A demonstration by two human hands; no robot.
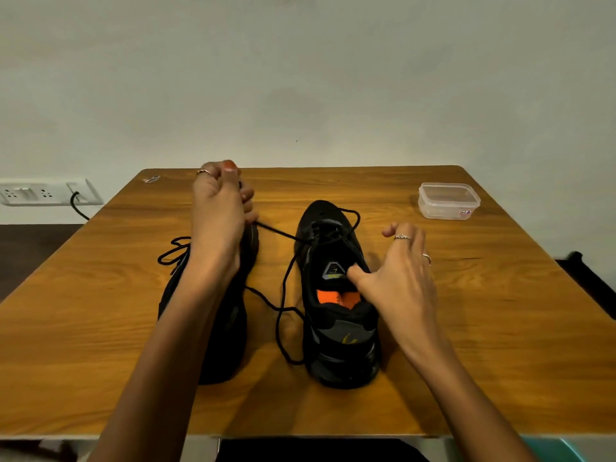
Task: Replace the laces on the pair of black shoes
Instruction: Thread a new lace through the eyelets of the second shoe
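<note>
Two black shoes stand side by side on the wooden table (483,328), toes pointing away. The right shoe (336,311) has an orange insole and a partly undone black lace (283,315) trailing down its left side. My left hand (218,215) is raised over the left shoe (230,331) and pinches one end of that lace, pulled taut from the right shoe's eyelets. My right hand (400,278) hovers with fingers spread at the right shoe's collar, thumb touching the tongue. The left shoe's own lace (173,253) loops out to its left.
A clear plastic box (448,201) with a lid sits at the table's far right corner. A small object (151,179) lies at the far left corner. A wall socket strip (43,191) with a black cable is on the left wall.
</note>
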